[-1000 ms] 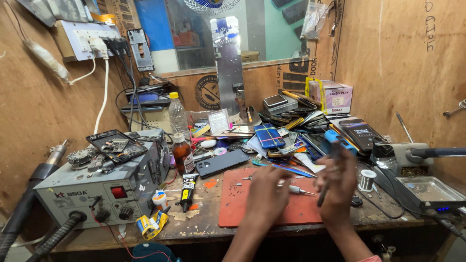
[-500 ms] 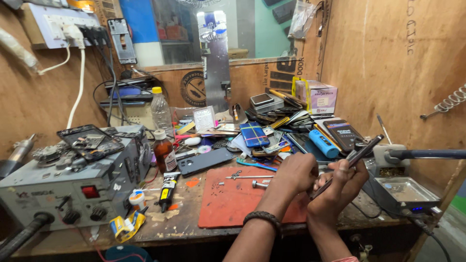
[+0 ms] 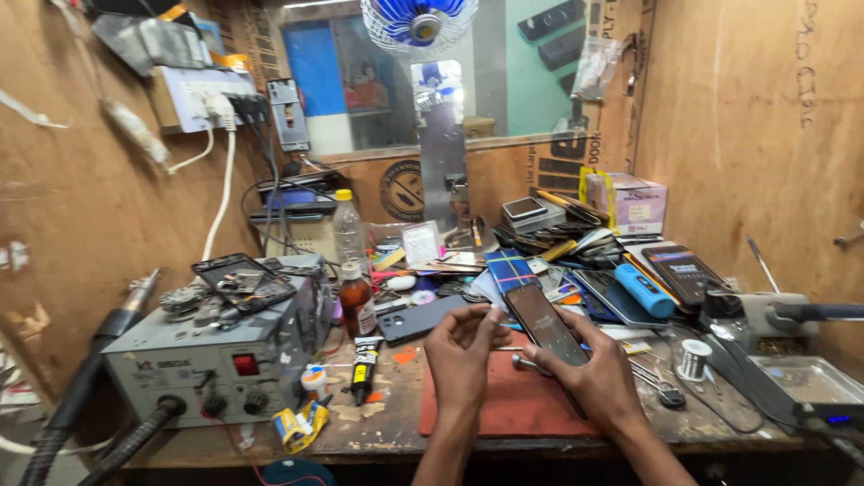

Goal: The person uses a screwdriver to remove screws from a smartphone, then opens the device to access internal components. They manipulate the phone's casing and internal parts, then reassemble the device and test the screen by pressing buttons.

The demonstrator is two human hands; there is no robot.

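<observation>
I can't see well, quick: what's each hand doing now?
Left hand: fingers pinch the top edge of the phone.
Right hand: closed on the phone, holding it from below.

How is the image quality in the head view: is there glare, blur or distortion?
Head view: mostly sharp; the dark glossy phone in the right hand shows faint reflection; the bright glass window behind is overexposed; wide-angle lens bends the plywood walls at the edges.

2 bare forearms, no sleeves, ending in the left hand (image 3: 461, 353) and right hand (image 3: 601, 382).

Head camera faces down, probably close.
</observation>
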